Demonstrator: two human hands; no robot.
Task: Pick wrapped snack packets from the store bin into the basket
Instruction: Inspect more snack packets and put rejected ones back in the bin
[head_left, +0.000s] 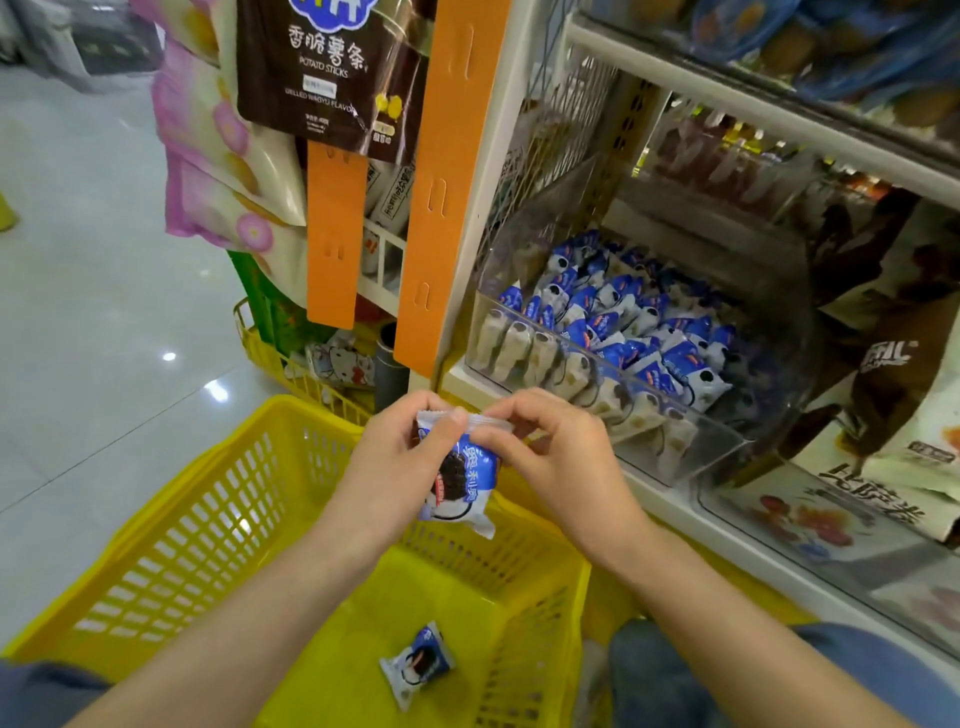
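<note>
A blue-and-white wrapped snack packet (460, 480) hangs upright above the yellow basket (208, 519). My left hand (400, 457) and my right hand (550, 452) both pinch its top sealed edge. A second packet of the same kind (418, 665) lies on the basket floor. To the right, a clear plastic bin (675, 452) on the low shelf holds several more blue-and-white packets (639, 332), with pale wrapped snacks lined along its front.
An orange shelf post (441, 197) stands just behind my hands. Hanging snack bags (322, 67) fill the upper left. A second yellow basket (270, 358) with goods sits behind the first. Large bags (904, 395) crowd the shelf at right. Glossy floor lies at left.
</note>
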